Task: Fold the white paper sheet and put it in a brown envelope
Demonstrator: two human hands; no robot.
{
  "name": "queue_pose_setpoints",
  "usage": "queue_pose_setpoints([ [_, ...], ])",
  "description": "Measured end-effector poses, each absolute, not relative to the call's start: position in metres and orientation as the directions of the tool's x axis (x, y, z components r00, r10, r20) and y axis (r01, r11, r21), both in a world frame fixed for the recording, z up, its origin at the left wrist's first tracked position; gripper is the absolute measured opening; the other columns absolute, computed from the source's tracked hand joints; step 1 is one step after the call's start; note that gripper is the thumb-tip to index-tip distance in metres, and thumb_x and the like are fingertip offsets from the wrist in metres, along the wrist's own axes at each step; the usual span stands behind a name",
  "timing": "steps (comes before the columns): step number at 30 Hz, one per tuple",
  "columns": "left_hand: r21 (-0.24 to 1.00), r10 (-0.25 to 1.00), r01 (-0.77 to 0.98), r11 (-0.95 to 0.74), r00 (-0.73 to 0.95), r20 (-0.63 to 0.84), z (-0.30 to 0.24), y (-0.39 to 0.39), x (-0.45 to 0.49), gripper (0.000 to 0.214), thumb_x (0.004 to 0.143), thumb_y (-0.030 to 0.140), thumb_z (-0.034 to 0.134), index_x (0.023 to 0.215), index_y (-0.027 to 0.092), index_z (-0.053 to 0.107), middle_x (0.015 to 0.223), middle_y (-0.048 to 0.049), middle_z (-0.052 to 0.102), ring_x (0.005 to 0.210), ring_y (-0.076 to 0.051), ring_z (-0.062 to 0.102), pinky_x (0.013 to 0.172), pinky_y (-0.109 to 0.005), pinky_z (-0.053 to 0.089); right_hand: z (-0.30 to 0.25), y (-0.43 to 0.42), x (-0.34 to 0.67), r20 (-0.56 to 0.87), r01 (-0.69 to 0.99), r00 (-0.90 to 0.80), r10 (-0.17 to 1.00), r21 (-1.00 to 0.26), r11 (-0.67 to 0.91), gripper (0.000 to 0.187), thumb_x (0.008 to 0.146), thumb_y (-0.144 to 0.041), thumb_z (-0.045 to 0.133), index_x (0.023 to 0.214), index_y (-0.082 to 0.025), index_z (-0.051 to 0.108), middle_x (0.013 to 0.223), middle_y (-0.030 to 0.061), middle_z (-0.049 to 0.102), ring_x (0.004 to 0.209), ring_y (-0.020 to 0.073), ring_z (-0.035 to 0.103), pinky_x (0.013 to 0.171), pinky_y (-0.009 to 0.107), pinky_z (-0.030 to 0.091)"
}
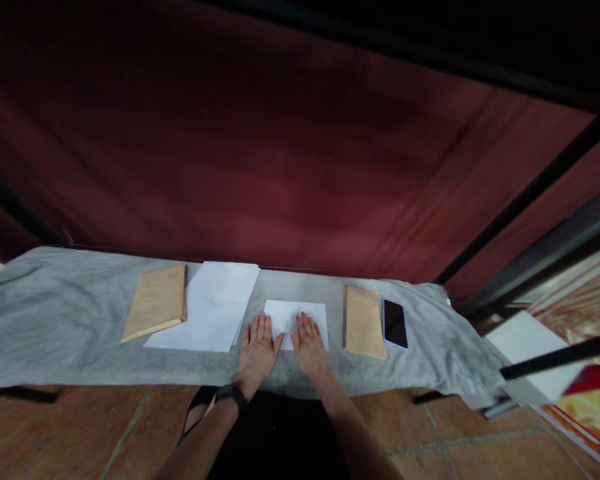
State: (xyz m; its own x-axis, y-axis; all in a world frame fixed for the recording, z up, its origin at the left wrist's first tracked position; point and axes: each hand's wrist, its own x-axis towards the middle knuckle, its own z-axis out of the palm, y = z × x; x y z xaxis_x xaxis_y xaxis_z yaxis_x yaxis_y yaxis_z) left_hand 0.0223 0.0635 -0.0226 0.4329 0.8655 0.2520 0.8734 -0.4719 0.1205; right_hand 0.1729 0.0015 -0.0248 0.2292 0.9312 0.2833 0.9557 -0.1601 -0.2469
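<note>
A small white sheet of paper point(291, 311), possibly folded, lies in front of me on a grey cloth. My left hand point(259, 345) rests flat at its left edge, fingers stretched out; a dark band circles that wrist. On the right part of the same paper lies my right hand point(309, 345), palm down with fingers extended. Neither hand grips anything. Just left of my left hand is a stack of larger white sheets point(215, 307). Farther left sits a stack of brown envelopes point(157, 300); a second envelope stack point(364, 322) lies right of my right hand.
A smartphone point(395, 324) with a dark screen lies beside the right envelopes. The grey cloth point(70, 313) covers the long narrow surface. Behind it stands a dark red panel point(280, 167). A white box point(535, 353) and a red-and-yellow package point(593, 407) are at lower right.
</note>
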Motion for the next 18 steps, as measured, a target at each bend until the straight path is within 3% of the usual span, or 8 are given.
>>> queue_pose_setpoints([
  [4, 0.100, 0.864, 0.876, -0.472, 0.437, 0.251, -0.024, 0.063, 0.024, 0.070, 0.101, 0.052, 0.026, 0.151, 0.005, 0.042, 0.155, -0.0202, 0.044, 0.150, -0.031, 0.033, 0.121, -0.052, 0.026, -0.035, 0.016, 0.192, 0.275, 0.971, 0.190, 0.943, -0.191, -0.140, 0.051, 0.106, -0.036, 0.036, 0.152, -0.015, 0.043, 0.158, 0.0134, 0.041, 0.146, 0.0244, 0.040, 0.120, 0.045, 0.029],
  [13, 0.137, 0.855, 0.862, -0.489, 0.443, 0.270, -0.021, 0.059, 0.018, 0.069, 0.102, 0.050, 0.025, 0.150, 0.003, 0.043, 0.156, -0.0201, 0.042, 0.150, -0.032, 0.032, 0.122, -0.053, 0.025, -0.048, 0.019, 0.239, 0.413, 0.962, 0.274, 0.868, -0.124, -0.245, 0.057, 0.106, -0.038, 0.027, 0.150, -0.005, 0.043, 0.152, 0.0203, 0.048, 0.141, 0.0285, 0.046, 0.118, 0.049, 0.030],
  [18, 0.202, 0.795, 0.782, -0.589, 0.518, 0.314, -0.017, 0.058, 0.042, 0.061, 0.104, 0.043, 0.024, 0.153, 0.009, 0.040, 0.158, -0.0161, 0.041, 0.152, -0.027, 0.029, 0.124, -0.051, 0.022, -0.052, 0.017, 0.237, 0.421, 0.959, 0.282, 0.862, -0.119, -0.256, 0.057, 0.107, -0.038, 0.027, 0.150, -0.005, 0.044, 0.153, 0.0197, 0.048, 0.140, 0.0300, 0.046, 0.117, 0.049, 0.030],
])
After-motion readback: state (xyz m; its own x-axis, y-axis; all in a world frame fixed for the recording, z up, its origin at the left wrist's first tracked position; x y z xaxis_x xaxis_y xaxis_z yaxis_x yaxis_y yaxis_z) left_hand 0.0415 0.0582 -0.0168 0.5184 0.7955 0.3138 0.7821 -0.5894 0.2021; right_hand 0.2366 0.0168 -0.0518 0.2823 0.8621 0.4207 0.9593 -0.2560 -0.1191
